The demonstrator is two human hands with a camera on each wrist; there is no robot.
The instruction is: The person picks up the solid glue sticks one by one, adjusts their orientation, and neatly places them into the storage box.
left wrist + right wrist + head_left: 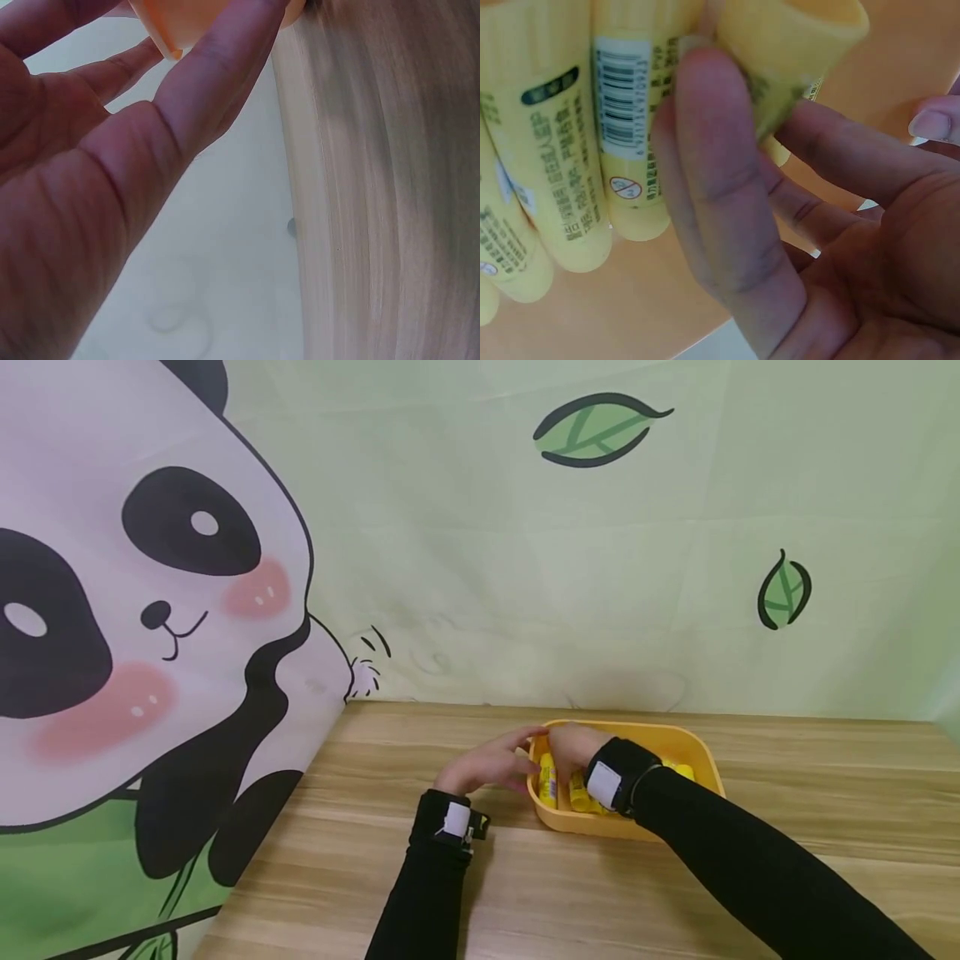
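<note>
A yellow-orange plastic basket point(585, 823) stands on the table with several yellow glue sticks point(548, 781) lying inside. Over its left half, my right hand point(576, 747) reaches down into it. The right wrist view shows that hand's thumb and fingers pinching one glue stick point(784, 56), tilted and partly covered by a finger. More glue sticks with printed labels lie side by side next to it. My left hand point(491, 764) touches the basket's left end with fingers mostly straight, spread around the rim; the left wrist view shows only the basket's corner between its digits.
The wood-patterned table point(510, 885) extends around the basket. Close behind it hangs a pale green backdrop point(465, 568) with printed leaves and a large panda on the left. My right forearm crosses over the basket's front edge.
</note>
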